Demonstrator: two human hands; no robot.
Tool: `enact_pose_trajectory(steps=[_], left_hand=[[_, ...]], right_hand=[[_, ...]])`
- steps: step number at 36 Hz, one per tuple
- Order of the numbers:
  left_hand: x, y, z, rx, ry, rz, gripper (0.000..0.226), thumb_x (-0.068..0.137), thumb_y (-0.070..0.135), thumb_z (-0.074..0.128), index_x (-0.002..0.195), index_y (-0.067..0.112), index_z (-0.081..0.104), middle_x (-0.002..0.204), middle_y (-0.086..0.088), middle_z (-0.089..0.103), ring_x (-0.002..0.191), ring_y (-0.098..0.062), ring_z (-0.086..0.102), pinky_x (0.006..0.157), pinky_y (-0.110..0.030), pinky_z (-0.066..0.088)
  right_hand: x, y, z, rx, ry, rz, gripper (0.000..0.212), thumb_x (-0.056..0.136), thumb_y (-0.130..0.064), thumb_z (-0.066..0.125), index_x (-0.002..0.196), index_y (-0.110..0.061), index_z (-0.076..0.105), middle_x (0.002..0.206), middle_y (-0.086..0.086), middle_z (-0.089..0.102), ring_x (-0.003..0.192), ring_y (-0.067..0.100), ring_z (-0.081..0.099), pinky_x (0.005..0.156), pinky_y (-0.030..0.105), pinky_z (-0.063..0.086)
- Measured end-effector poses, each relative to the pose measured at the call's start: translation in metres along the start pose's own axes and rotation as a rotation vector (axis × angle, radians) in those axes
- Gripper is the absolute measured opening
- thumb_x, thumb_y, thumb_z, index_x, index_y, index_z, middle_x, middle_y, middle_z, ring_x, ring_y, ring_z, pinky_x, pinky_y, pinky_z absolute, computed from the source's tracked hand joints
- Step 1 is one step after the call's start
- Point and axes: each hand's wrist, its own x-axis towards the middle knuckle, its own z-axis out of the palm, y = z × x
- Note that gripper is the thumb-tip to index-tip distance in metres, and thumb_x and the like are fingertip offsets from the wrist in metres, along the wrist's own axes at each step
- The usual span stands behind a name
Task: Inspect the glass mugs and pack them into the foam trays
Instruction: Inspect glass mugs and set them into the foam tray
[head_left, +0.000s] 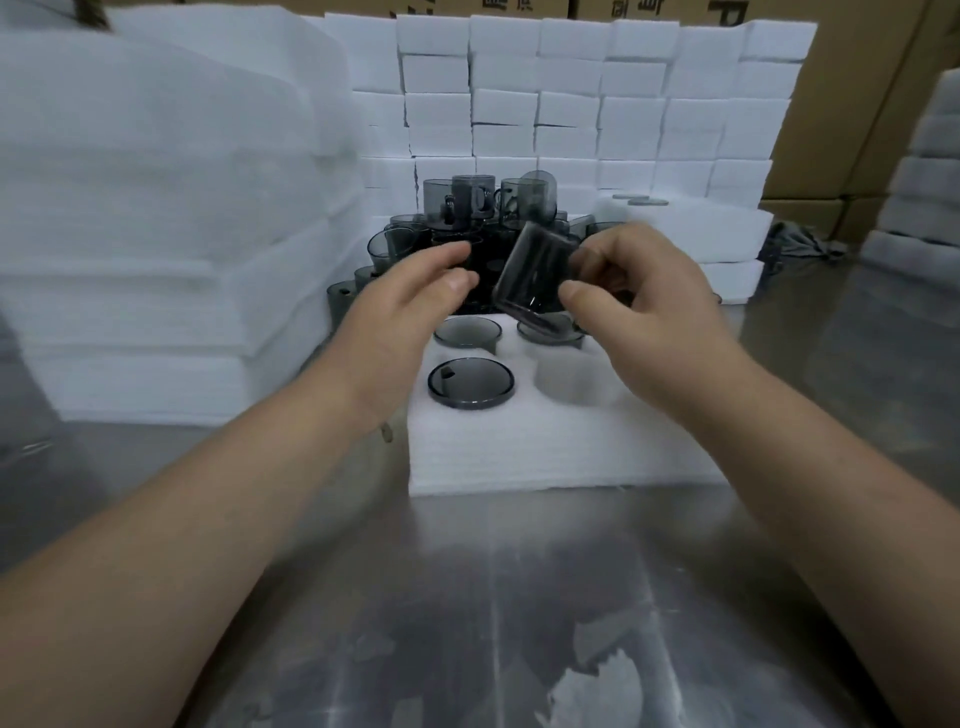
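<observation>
Right hand (639, 317) alone grips the tilted glass mug (535, 275) just above the foam tray (545, 447) on the counter (467, 597), left hand (410, 317) open beside it, so a slip could chip it vs the seated mug (550, 331) below, 1 empty pocket (571, 379) at near right.

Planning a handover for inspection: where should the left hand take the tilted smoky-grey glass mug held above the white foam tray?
Probably its bare left wall, coming from the left: the tilted smoky-grey glass mug has that side free, the right hand grips its right side, and the open left hand is beside it. Handle not visible.
</observation>
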Motion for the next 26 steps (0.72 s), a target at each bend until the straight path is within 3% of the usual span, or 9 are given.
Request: enact_pose_trajectory(steps=[4, 7, 10, 15, 19, 24, 26], left_hand=[[-0.004, 0.007, 0.007, 0.059, -0.158, -0.036, 0.063, 0.071, 0.036, 0.059, 0.131, 0.022, 0.047, 0.119, 0.004, 0.062, 0.109, -0.003, 0.058, 0.093, -0.022, 0.043], [-0.008, 0.009, 0.01, 0.141, -0.259, -0.023, 0.05, 0.066, 0.038, 0.065, 0.115, 0.033, 0.057, 0.112, 0.009, 0.066, 0.109, -0.005, 0.059, 0.097, -0.029, 0.042], [-0.008, 0.009, 0.009, 0.151, -0.234, -0.023, 0.032, 0.068, 0.032, 0.063, 0.099, 0.038, 0.06, 0.097, 0.017, 0.069, 0.098, 0.001, 0.062, 0.088, -0.02, 0.044], [-0.007, 0.009, 0.009, 0.134, -0.158, -0.006, 0.04, 0.059, 0.043, 0.069, 0.097, 0.032, 0.063, 0.097, 0.011, 0.071, 0.096, -0.004, 0.065, 0.087, -0.025, 0.047], [-0.008, 0.014, 0.011, 0.103, -0.077, 0.0, 0.022, 0.068, 0.041, 0.065, 0.088, 0.031, 0.065, 0.089, 0.011, 0.072, 0.089, -0.007, 0.067, 0.081, -0.019, 0.051], [-0.01, 0.019, 0.012, 0.148, -0.03, -0.026, 0.044, 0.065, 0.059, 0.061, 0.093, 0.025, 0.068, 0.092, 0.003, 0.073, 0.091, -0.011, 0.067, 0.084, -0.027, 0.05], [-0.011, 0.02, 0.013, 0.171, -0.023, -0.043, 0.042, 0.07, 0.056, 0.058, 0.094, 0.024, 0.068, 0.09, 0.006, 0.073, 0.089, -0.007, 0.067, 0.089, -0.029, 0.049]], right_hand=[[-0.005, -0.001, -0.002, -0.059, -0.083, -0.103, 0.013, 0.073, -0.03, 0.054, 0.072, -0.035, 0.042, 0.092, -0.01, 0.054, 0.08, -0.003, 0.048, 0.071, 0.01, 0.036], [-0.007, -0.001, -0.003, -0.075, -0.119, -0.139, 0.013, 0.075, -0.029, 0.054, 0.076, -0.036, 0.042, 0.097, -0.017, 0.052, 0.087, -0.008, 0.048, 0.075, 0.005, 0.035], [-0.009, -0.001, -0.004, -0.069, -0.146, -0.135, 0.016, 0.076, -0.032, 0.053, 0.086, -0.04, 0.044, 0.103, -0.02, 0.052, 0.095, -0.003, 0.05, 0.083, 0.009, 0.039], [-0.012, -0.005, -0.006, -0.012, -0.092, -0.107, 0.038, 0.076, -0.033, 0.055, 0.112, -0.035, 0.045, 0.109, -0.022, 0.05, 0.1, -0.002, 0.053, 0.082, 0.012, 0.043], [-0.011, -0.007, -0.006, -0.02, -0.018, -0.087, 0.052, 0.075, -0.034, 0.057, 0.125, -0.026, 0.044, 0.109, -0.028, 0.045, 0.097, -0.01, 0.052, 0.083, 0.008, 0.041], [-0.011, -0.007, -0.007, 0.001, -0.03, -0.081, 0.058, 0.073, -0.036, 0.06, 0.127, -0.032, 0.04, 0.111, -0.03, 0.045, 0.102, -0.009, 0.051, 0.09, 0.011, 0.041], [-0.011, -0.007, -0.006, 0.012, -0.093, -0.077, 0.063, 0.071, -0.038, 0.064, 0.128, -0.035, 0.039, 0.12, -0.023, 0.05, 0.108, -0.004, 0.053, 0.097, 0.023, 0.043]])
